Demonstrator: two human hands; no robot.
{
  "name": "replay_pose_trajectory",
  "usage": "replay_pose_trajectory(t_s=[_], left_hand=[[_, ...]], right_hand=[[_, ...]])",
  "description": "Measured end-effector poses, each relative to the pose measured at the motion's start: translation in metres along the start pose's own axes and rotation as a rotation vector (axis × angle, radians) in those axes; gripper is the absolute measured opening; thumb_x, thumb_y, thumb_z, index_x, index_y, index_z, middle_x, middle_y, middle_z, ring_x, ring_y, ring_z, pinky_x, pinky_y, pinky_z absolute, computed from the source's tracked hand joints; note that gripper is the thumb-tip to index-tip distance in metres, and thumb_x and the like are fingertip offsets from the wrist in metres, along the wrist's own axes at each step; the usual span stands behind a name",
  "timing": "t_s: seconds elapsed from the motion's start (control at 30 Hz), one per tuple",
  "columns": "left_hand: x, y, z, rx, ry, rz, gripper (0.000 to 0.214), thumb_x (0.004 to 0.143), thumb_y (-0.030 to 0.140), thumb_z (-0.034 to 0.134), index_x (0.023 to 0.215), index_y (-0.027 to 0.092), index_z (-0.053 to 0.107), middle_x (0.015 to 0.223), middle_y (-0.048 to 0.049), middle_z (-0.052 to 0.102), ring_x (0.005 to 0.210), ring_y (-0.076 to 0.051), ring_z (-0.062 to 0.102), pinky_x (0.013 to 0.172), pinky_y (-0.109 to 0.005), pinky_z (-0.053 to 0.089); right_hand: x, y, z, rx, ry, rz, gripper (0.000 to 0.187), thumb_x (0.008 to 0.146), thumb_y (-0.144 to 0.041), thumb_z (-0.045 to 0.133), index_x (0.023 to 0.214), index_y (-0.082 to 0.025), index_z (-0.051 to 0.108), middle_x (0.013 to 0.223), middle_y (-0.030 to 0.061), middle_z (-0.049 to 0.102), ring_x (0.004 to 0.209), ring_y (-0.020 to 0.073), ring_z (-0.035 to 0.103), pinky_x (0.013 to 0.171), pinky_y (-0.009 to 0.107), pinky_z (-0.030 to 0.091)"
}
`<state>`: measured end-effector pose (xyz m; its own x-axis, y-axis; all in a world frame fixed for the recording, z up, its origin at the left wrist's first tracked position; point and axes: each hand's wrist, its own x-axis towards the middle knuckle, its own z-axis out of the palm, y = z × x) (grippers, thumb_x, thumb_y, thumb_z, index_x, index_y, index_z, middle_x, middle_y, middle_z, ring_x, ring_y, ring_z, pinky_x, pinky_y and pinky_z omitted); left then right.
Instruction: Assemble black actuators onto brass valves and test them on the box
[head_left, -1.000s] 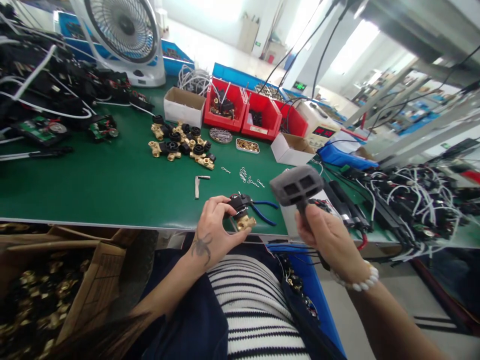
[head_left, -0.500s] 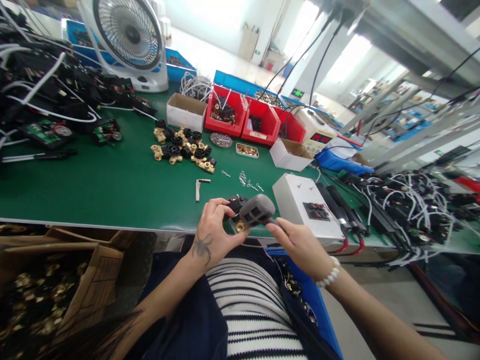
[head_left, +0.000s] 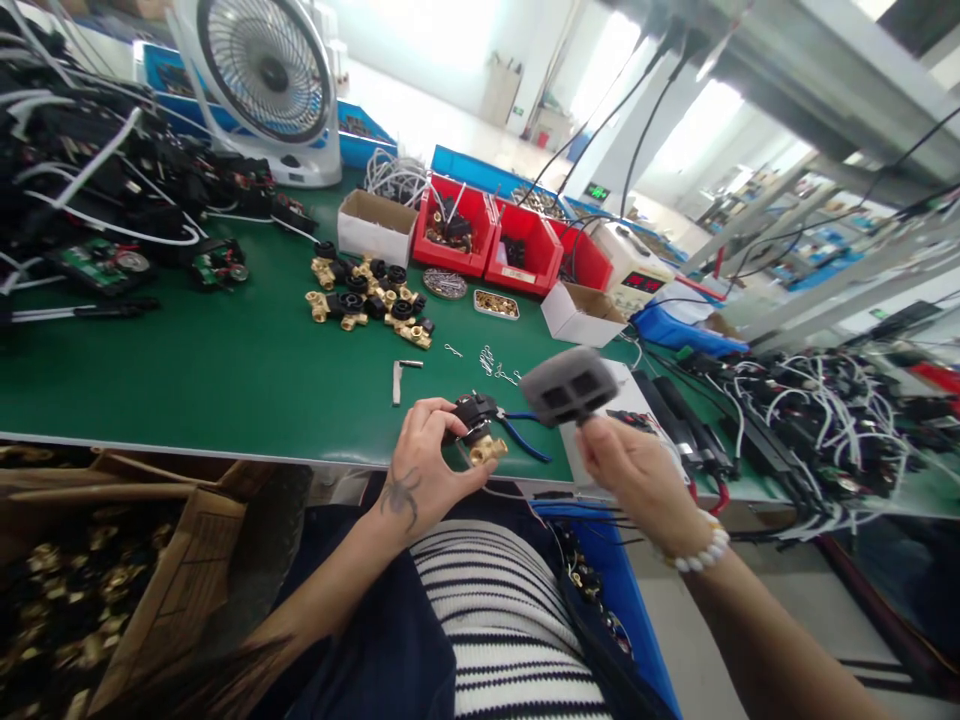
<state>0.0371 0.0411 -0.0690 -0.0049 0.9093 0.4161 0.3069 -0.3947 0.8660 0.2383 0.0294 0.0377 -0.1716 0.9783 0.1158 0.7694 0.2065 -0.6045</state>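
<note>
Green bench: the (head_left: 300, 375) worktop, firm support for striking near its front edge.
White box: (head_left: 576, 462) partly behind the mallet; best kept out of the swing.
Mallet: grey-headed (head_left: 568, 386), held above the bench, apart from the assembly; short, square taps would suit better than a wide swing.
Right hand: (head_left: 637, 485) fingers wrapped fully around the mallet's handle.
Left hand: (head_left: 427, 462) thumb and fingers partly spread, pinching the valve assembly; fingertips should stay clear of the mallet's face.
Valve assembly: brass and black (head_left: 489, 449), at the bench's front edge; steadiest if kept seated.
Blue-handled pliers: (head_left: 527, 440) just right of the assembly; whether their tips grip it, I can't tell.
Wire clips: (head_left: 487, 362) loose beyond the assembly.
</note>
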Motion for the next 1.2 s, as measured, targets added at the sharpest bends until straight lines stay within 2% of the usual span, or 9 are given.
replay_pose_trajectory(t_s=[0.1, 0.23, 0.27, 0.43, 0.63, 0.8, 1.0, 1.13, 1.2], left_hand=[[0.001, 0.0, -0.001, -0.003, -0.008, -0.006, 0.034, 0.066, 0.026, 0.08, 0.086, 0.018, 0.054, 0.112, -0.0111, 0.054, 0.112, -0.029, 0.055, 0.093, -0.051, 0.052], [0.001, 0.0, -0.002, 0.01, -0.007, 0.004, 0.033, 0.068, 0.027, 0.08, 0.087, 0.018, 0.054, 0.112, -0.0106, 0.053, 0.111, -0.028, 0.056, 0.093, -0.049, 0.053], [0.001, 0.0, -0.002, 0.011, -0.005, 0.007, 0.033, 0.068, 0.027, 0.08, 0.088, 0.019, 0.054, 0.112, -0.0104, 0.053, 0.111, -0.028, 0.056, 0.093, -0.049, 0.053], [-0.001, -0.001, 0.0, 0.007, 0.011, -0.005, 0.044, 0.066, 0.026, 0.081, 0.098, 0.019, 0.053, 0.111, -0.0093, 0.054, 0.108, -0.027, 0.056, 0.091, -0.047, 0.054], [-0.001, -0.001, 0.001, 0.008, 0.025, 0.001, 0.064, 0.068, 0.026, 0.081, 0.122, 0.018, 0.049, 0.115, -0.0091, 0.053, 0.109, -0.026, 0.058, 0.096, -0.047, 0.053], [-0.001, -0.001, 0.0, -0.002, -0.006, -0.033, 0.067, 0.068, 0.028, 0.081, 0.126, 0.017, 0.049, 0.118, -0.0101, 0.052, 0.109, -0.027, 0.057, 0.096, -0.049, 0.053], [0.0, -0.001, 0.0, 0.027, 0.004, -0.003, 0.066, 0.07, 0.029, 0.08, 0.127, 0.017, 0.05, 0.116, -0.0103, 0.052, 0.109, -0.026, 0.057, 0.097, -0.047, 0.053], [0.0, -0.002, 0.0, 0.01, -0.025, -0.042, 0.068, 0.069, 0.03, 0.08, 0.129, 0.017, 0.051, 0.117, -0.0102, 0.051, 0.109, -0.027, 0.057, 0.096, -0.048, 0.053], [0.0, -0.003, -0.001, 0.001, -0.026, -0.042, 0.067, 0.069, 0.03, 0.08, 0.128, 0.019, 0.052, 0.116, -0.0097, 0.051, 0.11, -0.027, 0.056, 0.097, -0.048, 0.053]], right_hand=[[0.002, -0.002, -0.001, 0.082, 0.09, 0.027, 0.061, 0.093, -0.072, 0.026, 0.06, -0.023, 0.039, 0.046, -0.0049, 0.033, 0.04, 0.0099, 0.029, 0.041, 0.025, 0.022], [0.007, -0.002, 0.007, -0.145, -0.201, 0.013, 0.062, 0.089, -0.075, 0.034, 0.059, -0.021, 0.042, 0.05, -0.0017, 0.042, 0.047, 0.0119, 0.037, 0.048, 0.027, 0.025], [0.008, -0.002, 0.007, -0.151, -0.209, 0.003, 0.061, 0.089, -0.074, 0.035, 0.059, -0.021, 0.043, 0.05, -0.0016, 0.043, 0.048, 0.0119, 0.037, 0.048, 0.027, 0.025], [0.009, -0.002, 0.001, 0.116, 0.074, 0.007, 0.06, 0.093, -0.071, 0.029, 0.06, -0.022, 0.039, 0.047, -0.0046, 0.034, 0.041, 0.0096, 0.029, 0.043, 0.026, 0.023], [0.01, -0.002, 0.005, -0.204, -0.226, -0.006, 0.057, 0.092, -0.068, 0.035, 0.059, -0.022, 0.042, 0.051, -0.0006, 0.044, 0.048, 0.0129, 0.039, 0.049, 0.028, 0.026], [0.009, -0.003, 0.0, 0.032, 0.04, 0.009, 0.06, 0.095, -0.069, 0.022, 0.059, -0.023, 0.037, 0.048, -0.0041, 0.033, 0.041, 0.01, 0.029, 0.043, 0.026, 0.023], [0.011, -0.004, 0.009, -0.133, -0.213, -0.024, 0.059, 0.089, -0.071, 0.041, 0.059, -0.021, 0.044, 0.05, -0.0011, 0.044, 0.047, 0.0118, 0.038, 0.048, 0.027, 0.026], [0.013, -0.005, 0.002, 0.046, -0.028, -0.012, 0.062, 0.093, -0.071, 0.027, 0.057, -0.022, 0.037, 0.046, -0.0036, 0.035, 0.041, 0.0097, 0.031, 0.044, 0.026, 0.025], [0.013, -0.004, 0.004, 0.03, -0.047, 0.003, 0.063, 0.093, -0.073, 0.024, 0.057, -0.022, 0.038, 0.046, -0.0028, 0.037, 0.042, 0.0103, 0.033, 0.043, 0.026, 0.026]])
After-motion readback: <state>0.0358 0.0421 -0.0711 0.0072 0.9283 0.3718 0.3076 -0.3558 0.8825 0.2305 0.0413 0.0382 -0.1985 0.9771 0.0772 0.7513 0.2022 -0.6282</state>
